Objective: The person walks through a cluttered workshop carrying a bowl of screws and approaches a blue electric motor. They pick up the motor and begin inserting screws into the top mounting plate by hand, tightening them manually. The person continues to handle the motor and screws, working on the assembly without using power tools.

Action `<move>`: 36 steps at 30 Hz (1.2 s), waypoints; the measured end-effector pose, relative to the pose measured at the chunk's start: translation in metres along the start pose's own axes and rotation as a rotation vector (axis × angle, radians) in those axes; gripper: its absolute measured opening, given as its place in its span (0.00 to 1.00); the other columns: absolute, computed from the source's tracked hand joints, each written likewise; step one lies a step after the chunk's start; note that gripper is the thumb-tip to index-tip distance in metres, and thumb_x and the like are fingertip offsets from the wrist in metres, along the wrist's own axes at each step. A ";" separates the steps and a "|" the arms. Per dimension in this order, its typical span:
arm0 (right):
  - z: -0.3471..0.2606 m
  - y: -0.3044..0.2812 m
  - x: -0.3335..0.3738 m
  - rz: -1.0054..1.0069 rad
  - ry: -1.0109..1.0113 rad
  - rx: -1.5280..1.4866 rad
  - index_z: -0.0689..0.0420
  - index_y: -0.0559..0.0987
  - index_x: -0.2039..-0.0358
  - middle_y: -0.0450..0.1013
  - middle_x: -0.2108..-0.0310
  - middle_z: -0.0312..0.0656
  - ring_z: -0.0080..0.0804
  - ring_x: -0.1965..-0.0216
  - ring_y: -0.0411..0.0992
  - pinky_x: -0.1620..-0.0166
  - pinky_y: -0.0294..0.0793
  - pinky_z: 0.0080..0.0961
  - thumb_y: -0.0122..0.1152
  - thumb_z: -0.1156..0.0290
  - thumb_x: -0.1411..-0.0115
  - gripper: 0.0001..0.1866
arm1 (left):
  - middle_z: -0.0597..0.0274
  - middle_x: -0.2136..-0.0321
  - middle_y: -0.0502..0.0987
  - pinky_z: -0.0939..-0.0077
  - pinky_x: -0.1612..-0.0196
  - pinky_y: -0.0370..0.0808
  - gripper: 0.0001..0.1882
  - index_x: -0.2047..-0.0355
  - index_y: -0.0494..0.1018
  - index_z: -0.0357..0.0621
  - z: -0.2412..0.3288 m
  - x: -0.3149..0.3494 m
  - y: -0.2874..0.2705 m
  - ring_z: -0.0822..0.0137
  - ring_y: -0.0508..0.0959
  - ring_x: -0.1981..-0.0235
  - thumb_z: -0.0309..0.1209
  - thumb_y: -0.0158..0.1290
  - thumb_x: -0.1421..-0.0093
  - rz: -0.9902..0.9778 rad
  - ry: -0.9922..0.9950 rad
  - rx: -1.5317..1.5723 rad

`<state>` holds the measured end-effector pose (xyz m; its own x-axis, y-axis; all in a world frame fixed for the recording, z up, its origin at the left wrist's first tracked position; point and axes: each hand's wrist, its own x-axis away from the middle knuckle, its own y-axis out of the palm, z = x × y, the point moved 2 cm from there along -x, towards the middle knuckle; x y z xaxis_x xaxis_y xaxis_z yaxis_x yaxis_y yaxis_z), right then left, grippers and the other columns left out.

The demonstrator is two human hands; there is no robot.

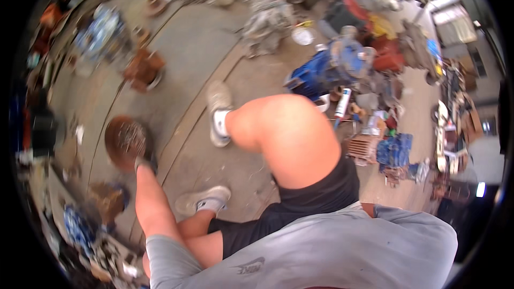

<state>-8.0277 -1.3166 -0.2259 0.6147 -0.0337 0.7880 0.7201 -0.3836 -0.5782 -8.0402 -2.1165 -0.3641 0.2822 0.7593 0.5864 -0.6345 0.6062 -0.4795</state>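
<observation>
Head view is showing the left hand [144, 165] reaching the near right rim of a brown bowl [111, 145] on the left; blur is hiding its fingers, so how far they are opening, or whether they are gripping, I cannot tell. Small pieces [131, 138] are lying inside. A rusty part [143, 68] is standing farther off; a blue motor [332, 64] is lying far right. The right hand is out of sight, its state unknown.

Shirt [348, 251]: grey, short-sleeved, creased
Print [250, 265]: dark curved mark, small dark lettering, on shirt front
Left sleeve [170, 259]: same grey as shirt, ends above elbow
Shorts [321, 188]: black, loose, just beyond shirt hem
Socks [220, 121]: white, dark marking, past shorts from shirt
Shoes [218, 95]: pale, low-cut, farthest from shirt
</observation>
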 end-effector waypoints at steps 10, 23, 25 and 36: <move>0.111 0.051 0.093 0.004 0.227 -0.259 0.59 0.78 0.36 0.83 0.49 0.53 0.46 0.47 0.82 0.42 0.78 0.38 0.62 0.60 0.32 0.28 | 0.61 0.64 0.85 0.61 0.54 0.80 0.19 0.57 0.84 0.46 0.048 0.078 0.082 0.60 0.83 0.65 0.46 0.50 0.29 -0.090 -0.023 -0.299; 0.178 0.087 0.073 0.356 0.072 -0.715 0.59 0.77 0.34 0.83 0.48 0.52 0.44 0.48 0.82 0.43 0.79 0.36 0.63 0.64 0.32 0.28 | 0.62 0.65 0.85 0.62 0.61 0.81 0.13 0.57 0.84 0.48 0.094 0.217 0.175 0.62 0.84 0.67 0.38 0.53 0.31 -0.229 0.076 -0.444; 0.173 0.078 0.083 0.505 -0.019 -0.859 0.59 0.75 0.33 0.84 0.48 0.50 0.40 0.51 0.83 0.47 0.81 0.34 0.62 0.70 0.32 0.27 | 0.62 0.65 0.85 0.63 0.62 0.81 0.12 0.57 0.84 0.48 0.099 0.231 0.187 0.62 0.84 0.67 0.36 0.53 0.32 -0.242 0.093 -0.451; 0.054 -0.221 0.238 0.976 -0.492 -1.080 0.65 0.77 0.37 0.84 0.51 0.44 0.26 0.58 0.82 0.53 0.83 0.27 0.64 0.74 0.28 0.21 | 0.62 0.66 0.85 0.64 0.67 0.82 0.09 0.58 0.84 0.49 0.037 0.236 0.228 0.63 0.84 0.68 0.30 0.55 0.34 -0.314 0.036 -0.352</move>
<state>-8.0231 -1.1899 0.0782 0.8922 -0.4469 -0.0659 -0.4500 -0.8666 -0.2157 -8.1446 -1.8080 -0.3113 0.4500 0.5300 0.7187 -0.2332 0.8466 -0.4784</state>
